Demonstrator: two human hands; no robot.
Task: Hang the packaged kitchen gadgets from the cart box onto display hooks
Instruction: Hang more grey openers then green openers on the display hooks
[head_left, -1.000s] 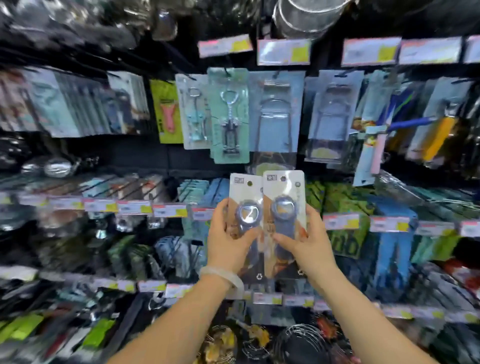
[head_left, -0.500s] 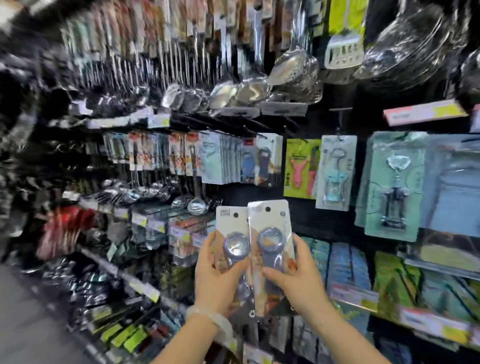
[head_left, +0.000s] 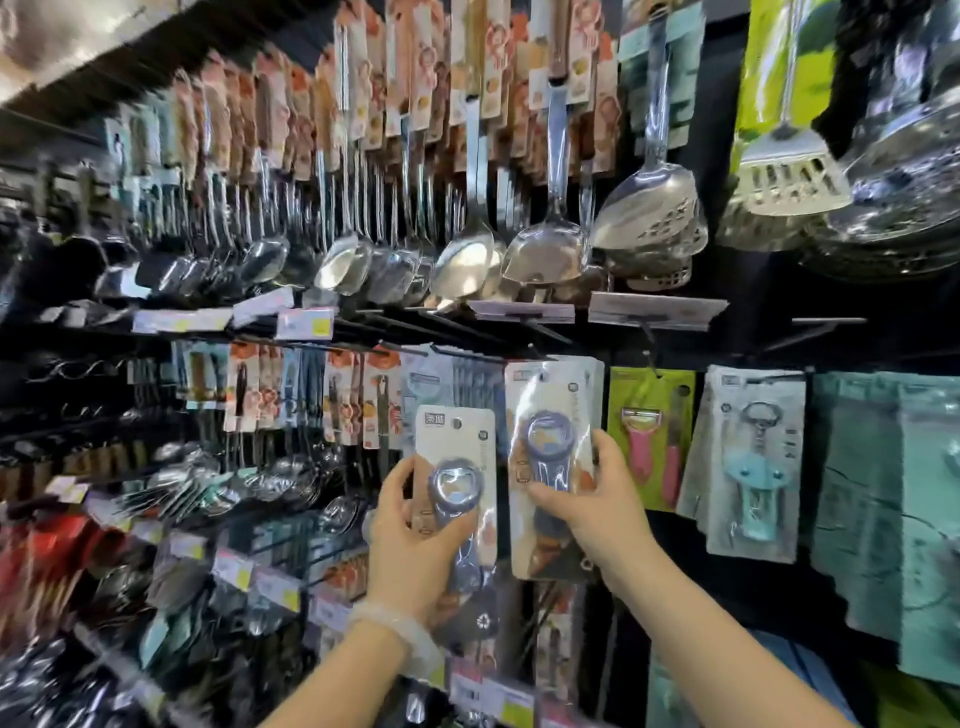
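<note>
Bottle opener packs, 2, held up before the hooks, left pack (head_left: 457, 483) gripped low by left hand (head_left: 415, 551), right pack (head_left: 553, 462) higher, pinched by right hand (head_left: 597, 512), packs just apart.

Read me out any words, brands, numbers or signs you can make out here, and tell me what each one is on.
No text here can be read with certainty.
Left package, held in the left hand: a small boxed logo at the top corner, too blurred to read.
Right package, held in the right hand: small print, unreadable.
Recycling symbol, low on the left package: a sign, no words.
Shelf price tags: blurred.
Corkscrew package: print too small.
</note>
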